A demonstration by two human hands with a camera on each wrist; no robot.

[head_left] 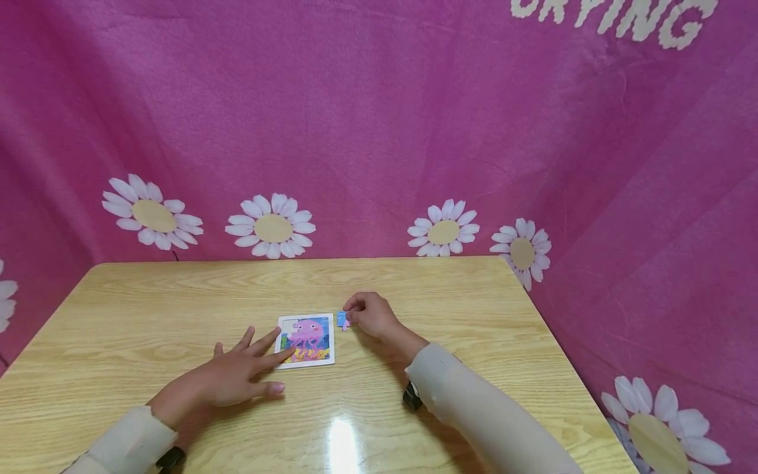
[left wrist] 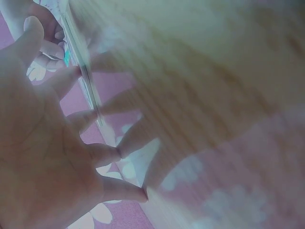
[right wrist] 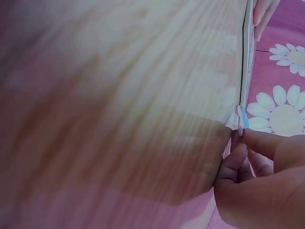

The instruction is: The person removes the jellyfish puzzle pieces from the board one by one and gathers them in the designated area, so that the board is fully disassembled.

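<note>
I rest the left hand (head_left: pixel 237 376), fingers spread, on the framed puzzle (head_left: pixel 309 331); with the right hand (head_left: pixel 373 316), I pinch a blue-pink piece (head_left: pixel 341 320) beside it.

You've got a wrinkly magenta cloth backdrop (head_left: pixel 355 131) hanging behind your table (head_left: pixel 177 296) and along both sides, with big white daisies (head_left: pixel 274 228) low down and chunky pale letters (head_left: pixel 641 20), partly cut off, up top right. The wood grain's yellowish and pretty shiny: you can see a bright glare patch (head_left: pixel 343 447) on your side, and your left wrist view even catches daisies mirrored in it.
</note>
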